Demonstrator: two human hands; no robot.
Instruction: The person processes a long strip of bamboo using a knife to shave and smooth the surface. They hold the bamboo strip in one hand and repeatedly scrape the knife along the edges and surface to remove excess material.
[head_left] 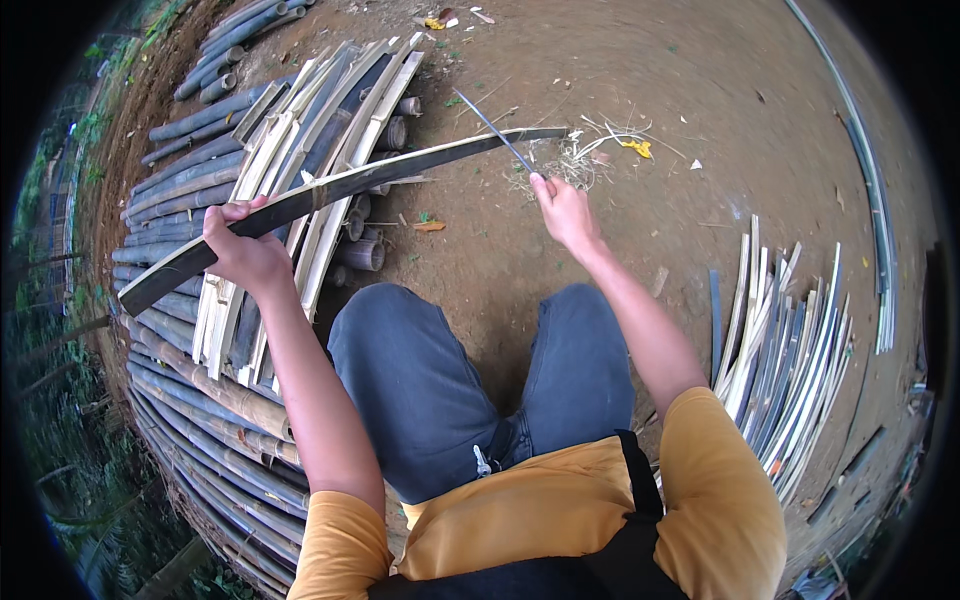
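We hold a long, dark-backed bamboo strip slantwise across the upper half of the frame, its near end at left of centre and its far end at upper centre. Our left hand grips it toward the near end, fingers closed around it with some showing over the upper edge. Our right hand, right of upper centre, is curled into a fist at the base of a thin blade; its fingers are pressed together, the handle hidden inside. The blade crosses the strip close to its far end, though we cannot tell whether it cuts in. Curly pale shavings lie on the dirt ground just beside that end, near a yellow leaf. Beneath the strip, at upper left, split bamboo pieces rest on stacked dark poles. At lower right lies a bundle of narrow slats.
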